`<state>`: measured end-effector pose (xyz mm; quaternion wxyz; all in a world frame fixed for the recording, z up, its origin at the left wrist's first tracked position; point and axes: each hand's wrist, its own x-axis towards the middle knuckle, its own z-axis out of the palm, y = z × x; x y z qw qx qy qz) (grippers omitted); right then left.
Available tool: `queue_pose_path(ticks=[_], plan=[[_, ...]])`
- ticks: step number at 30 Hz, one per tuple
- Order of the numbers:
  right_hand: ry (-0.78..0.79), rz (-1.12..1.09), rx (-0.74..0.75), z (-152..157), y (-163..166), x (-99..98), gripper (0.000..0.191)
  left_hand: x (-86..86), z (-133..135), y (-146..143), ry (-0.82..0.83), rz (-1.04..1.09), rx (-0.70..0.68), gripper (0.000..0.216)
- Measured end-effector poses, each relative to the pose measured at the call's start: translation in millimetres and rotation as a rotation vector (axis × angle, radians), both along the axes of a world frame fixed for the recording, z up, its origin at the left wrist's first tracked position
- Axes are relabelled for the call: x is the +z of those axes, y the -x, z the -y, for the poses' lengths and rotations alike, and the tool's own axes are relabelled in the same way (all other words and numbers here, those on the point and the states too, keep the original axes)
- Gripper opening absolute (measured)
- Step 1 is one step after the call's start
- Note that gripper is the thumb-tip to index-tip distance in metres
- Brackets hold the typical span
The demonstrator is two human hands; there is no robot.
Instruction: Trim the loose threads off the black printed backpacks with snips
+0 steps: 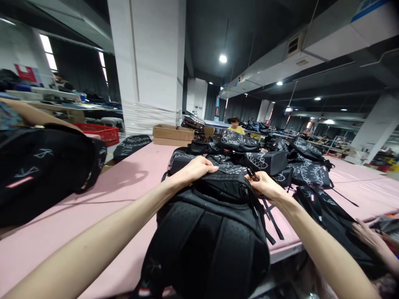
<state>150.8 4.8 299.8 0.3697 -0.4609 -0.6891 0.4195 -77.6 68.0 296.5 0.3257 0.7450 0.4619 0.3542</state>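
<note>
A black backpack (pixel 205 232) lies on the pink table (pixel 93 199) right in front of me, its padded back panel facing up. My left hand (pixel 195 169) rests on its top edge with the fingers curled over the fabric. My right hand (pixel 264 185) is closed at the backpack's upper right corner, pinching a small black strap end or zipper pull (pixel 252 174). Black straps (pixel 269 218) hang from there across the table.
Several black backpacks with white drawings (pixel 268 160) are piled beyond. Another black bag (pixel 40 166) sits at the left. Cardboard boxes (pixel 173 133) and a white pillar (pixel 149 62) stand behind. A seated person (pixel 235 124) is far off. Another person's hand (pixel 369 234) reaches in at the right.
</note>
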Motion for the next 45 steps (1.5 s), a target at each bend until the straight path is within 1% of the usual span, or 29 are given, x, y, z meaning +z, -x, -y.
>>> queue_pose_path(ticks=[2, 4, 6, 7, 9, 10, 11, 12, 13, 15, 17, 19, 21, 22, 24, 26, 27, 29, 31, 32, 34, 36, 37, 39, 40, 41, 42, 43, 45], plan=[[-0.015, -0.101, -0.015, -10.3, 3.6, -5.0, 0.007, 1.1, 1.7, 4.6, 0.008, 0.026, 0.009, 0.042], [-0.017, -0.162, 0.018, -19.3, 7.8, -8.0, 0.009, 3.5, 7.4, 11.5, 0.014, 0.043, 0.004, 0.042], [-0.003, -0.201, 0.043, -27.0, 10.6, -9.5, 0.011, 7.3, 18.5, 17.3, -0.039, 0.027, 0.035, 0.039], [0.009, -0.220, 0.045, -30.5, 11.1, -10.0, 0.012, 9.5, 26.5, 18.4, -0.130, 0.018, 0.093, 0.037], [0.026, -0.255, 0.034, -36.3, 10.2, -10.8, 0.014, 13.7, 46.3, 15.4, -0.438, 0.009, 0.237, 0.035], [0.031, -0.267, 0.032, -38.5, 9.1, -11.2, 0.016, 15.2, 56.7, 11.1, -0.593, -0.014, 0.248, 0.033], [0.036, -0.272, 0.035, -40.1, 7.8, -11.5, 0.017, 16.1, 66.3, 5.3, -0.701, -0.063, 0.198, 0.033], [0.038, -0.273, 0.044, -40.9, 6.6, -11.7, 0.019, 16.7, 74.0, -1.4, -0.733, -0.144, 0.090, 0.034], [0.037, -0.273, 0.054, -41.2, 5.6, -11.8, 0.020, 17.2, 79.0, -8.4, -0.677, -0.260, -0.053, 0.037], [0.034, -0.273, 0.057, -40.4, 4.8, -12.0, 0.022, 18.8, 79.5, -20.6, -0.411, -0.514, -0.341, 0.044], [0.032, -0.265, 0.051, -39.3, 5.2, -12.3, 0.024, 22.0, 69.2, -28.1, -0.142, -0.689, -0.542, 0.051], [0.032, -0.247, 0.050, -38.7, 5.3, -12.9, 0.027, 25.6, 54.8, -30.7, 0.020, -0.774, -0.677, 0.057], [0.004, -0.227, 0.026, -36.5, 2.6, -13.9, 0.030, 27.8, 42.8, -29.7, 0.086, -0.796, -0.702, 0.063], [-0.029, -0.226, -0.015, -33.5, -0.4, -14.7, 0.031, 28.0, 38.6, -28.3, 0.096, -0.789, -0.671, 0.065], [-0.125, -0.253, -0.158, -20.5, -9.6, -17.5, 0.035, 26.9, 33.6, -24.3, 0.086, -0.744, -0.559, 0.069], [-0.222, -0.287, -0.284, 2.7, -20.4, -22.3, 0.035, 24.2, 30.8, -20.7, 0.063, -0.679, -0.401, 0.072], [-0.247, -0.276, -0.307, 17.0, -24.8, -25.5, 0.035, 22.5, 29.3, -19.9, 0.047, -0.645, -0.322, 0.073], [-0.217, -0.132, -0.234, 45.7, -29.0, -32.9, 0.037, 18.9, 25.6, -21.1, 0.014, -0.590, -0.223, 0.073], [-0.191, 0.078, -0.170, 66.9, -25.5, -40.6, 0.034, 15.6, 22.4, -25.8, -0.032, -0.546, -0.226, 0.070], [-0.206, 0.163, -0.177, 72.8, -21.6, -44.3, 0.032, 14.3, 22.0, -28.5, -0.066, -0.519, -0.254, 0.068], [-0.273, 0.258, -0.243, 75.2, -12.7, -51.0, 0.033, 12.6, 25.6, -30.3, -0.154, -0.426, -0.306, 0.060], [-0.329, 0.270, -0.308, 69.3, -6.0, -56.9, 0.035, 11.4, 35.6, -22.1, -0.282, -0.263, -0.290, 0.047], [-0.348, 0.256, -0.325, 65.1, -4.3, -59.8, 0.034, 10.3, 42.7, -13.2, -0.350, -0.169, -0.244, 0.041], [-0.360, 0.200, -0.335, 57.0, -3.7, -65.5, 0.029, 5.0, 58.9, 12.7, -0.446, 0.007, -0.060, 0.034], [-0.349, 0.165, -0.328, 53.6, -4.4, -68.2, 0.028, 0.0, 67.1, 27.6, -0.447, 0.063, 0.058, 0.034], [-0.322, 0.124, -0.313, 50.6, -5.2, -70.7, 0.028, -6.9, 75.0, 42.0, -0.398, 0.096, 0.165, 0.035], [-0.285, 0.076, -0.295, 48.0, -5.8, -73.0, 0.028, -15.6, 82.4, 54.6, -0.305, 0.114, 0.242, 0.036], [-0.241, 0.018, -0.276, 45.7, -5.7, -75.0, 0.030, -25.4, 89.1, 64.1, -0.194, 0.128, 0.283, 0.036], [-0.162, -0.122, -0.258, 42.2, -2.7, -77.9, 0.034, -45.5, 101.0, 71.8, -0.009, 0.133, 0.261, 0.038]])
